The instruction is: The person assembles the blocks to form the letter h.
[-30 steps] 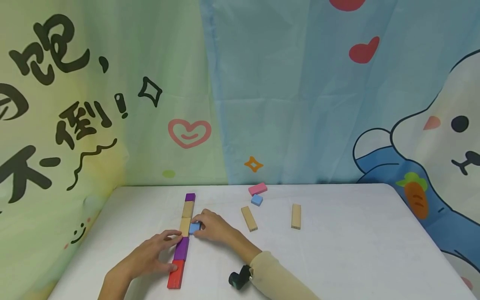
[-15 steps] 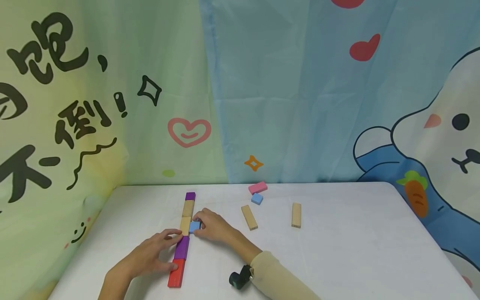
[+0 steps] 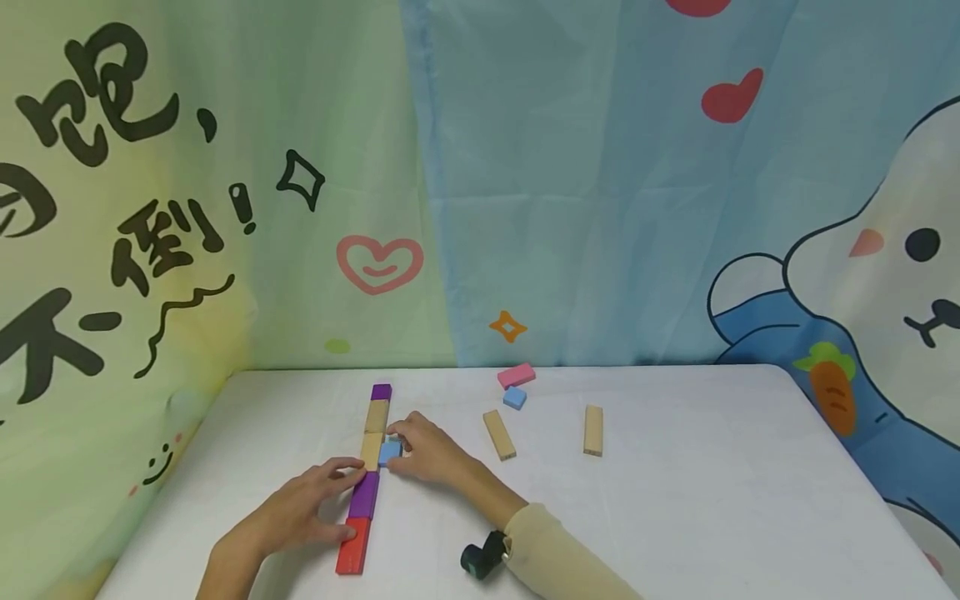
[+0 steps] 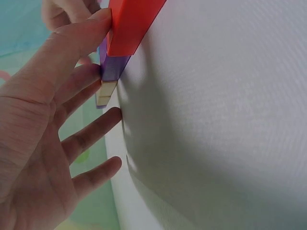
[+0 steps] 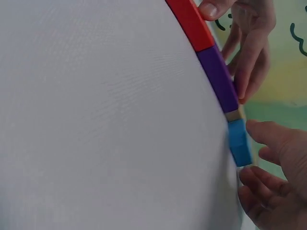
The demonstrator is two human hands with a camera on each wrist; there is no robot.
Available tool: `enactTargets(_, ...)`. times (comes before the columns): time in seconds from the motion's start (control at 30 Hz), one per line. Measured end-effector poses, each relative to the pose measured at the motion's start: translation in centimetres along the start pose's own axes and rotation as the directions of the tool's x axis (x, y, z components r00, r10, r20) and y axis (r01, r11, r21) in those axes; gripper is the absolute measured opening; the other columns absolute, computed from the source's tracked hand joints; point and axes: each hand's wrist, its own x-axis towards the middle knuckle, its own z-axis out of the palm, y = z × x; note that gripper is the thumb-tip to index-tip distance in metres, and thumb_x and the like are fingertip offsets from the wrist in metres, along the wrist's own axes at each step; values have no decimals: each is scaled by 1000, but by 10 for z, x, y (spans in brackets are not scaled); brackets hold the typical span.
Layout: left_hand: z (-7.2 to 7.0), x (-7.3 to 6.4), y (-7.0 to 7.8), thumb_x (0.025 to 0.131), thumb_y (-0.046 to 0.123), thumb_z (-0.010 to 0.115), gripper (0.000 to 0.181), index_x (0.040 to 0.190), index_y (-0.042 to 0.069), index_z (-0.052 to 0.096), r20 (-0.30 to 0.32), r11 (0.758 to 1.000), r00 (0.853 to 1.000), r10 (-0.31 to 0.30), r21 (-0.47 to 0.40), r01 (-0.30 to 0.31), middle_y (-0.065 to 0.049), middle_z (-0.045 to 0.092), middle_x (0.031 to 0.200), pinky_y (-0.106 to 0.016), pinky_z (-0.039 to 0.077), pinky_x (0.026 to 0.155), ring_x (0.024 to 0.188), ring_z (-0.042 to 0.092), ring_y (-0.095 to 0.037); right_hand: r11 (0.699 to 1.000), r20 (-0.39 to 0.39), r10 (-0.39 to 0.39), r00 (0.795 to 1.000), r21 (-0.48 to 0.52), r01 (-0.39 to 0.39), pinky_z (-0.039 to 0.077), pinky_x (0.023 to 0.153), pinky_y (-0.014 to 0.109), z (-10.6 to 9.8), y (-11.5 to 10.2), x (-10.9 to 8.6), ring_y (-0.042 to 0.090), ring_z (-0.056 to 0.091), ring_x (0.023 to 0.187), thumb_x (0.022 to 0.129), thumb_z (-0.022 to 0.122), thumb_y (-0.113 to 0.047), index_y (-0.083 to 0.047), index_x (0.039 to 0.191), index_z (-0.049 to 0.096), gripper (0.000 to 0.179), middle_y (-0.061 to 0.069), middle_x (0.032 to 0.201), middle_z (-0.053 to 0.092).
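A straight row of blocks runs away from me: a red block (image 3: 354, 554), a purple block (image 3: 364, 497), two wooden blocks (image 3: 377, 416) and a purple end block (image 3: 381, 392). My left hand (image 3: 303, 508) lies along the row's left side, thumb on the red block and index fingertip by the nearer purple one; its other fingers spread loosely in the left wrist view. Against the right side of the nearer wooden block sits a small blue block (image 5: 240, 143). My right hand (image 3: 433, 450) is beside it, thumb at its near end, index fingertip slightly off its far end.
Farther right lie two loose wooden blocks (image 3: 499, 435), one slanted and one straight. Behind them a second blue block (image 3: 514, 397) touches a pink block (image 3: 516, 376). A black wrist camera (image 3: 482, 556) hangs at the right sleeve. A printed curtain (image 3: 555, 250) backs the white table.
The right index fingertip has drawn back a little from the blue block's far end. The left hand and the row have stayed in place.
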Motion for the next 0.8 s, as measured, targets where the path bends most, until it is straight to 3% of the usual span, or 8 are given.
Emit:
enactTargets(0.2,0,0,0,77,50,76,75,137,9,55,11,1000,1000,-14,-19,14,-3,49,142,-60,45,96,126,52,-34,999,-87,-33,996,40,37,52,86,25,-35,4,-27,19,60,106,90,68,-28,-14,132,58,46,8,122,57)
enactTargets(0.47,1,-2,0,77,48,76,75,137,9,55,-5,1000,1000,-5,13,6,0,48,142,-57,45,96,124,53,-32,998,-171,-20,985,51,29,53,86,36,-89,36,-86,23,61,108,89,69,-23,-10,130,59,43,6,118,58)
enactTargets(0.8,-1,-1,2,76,47,77,76,139,9,53,28,999,999,-41,-29,42,-2,47,144,-60,43,98,127,50,-33,998,-247,65,967,35,-58,54,88,45,-108,80,-130,30,63,105,87,71,-17,-8,127,61,41,12,116,60)
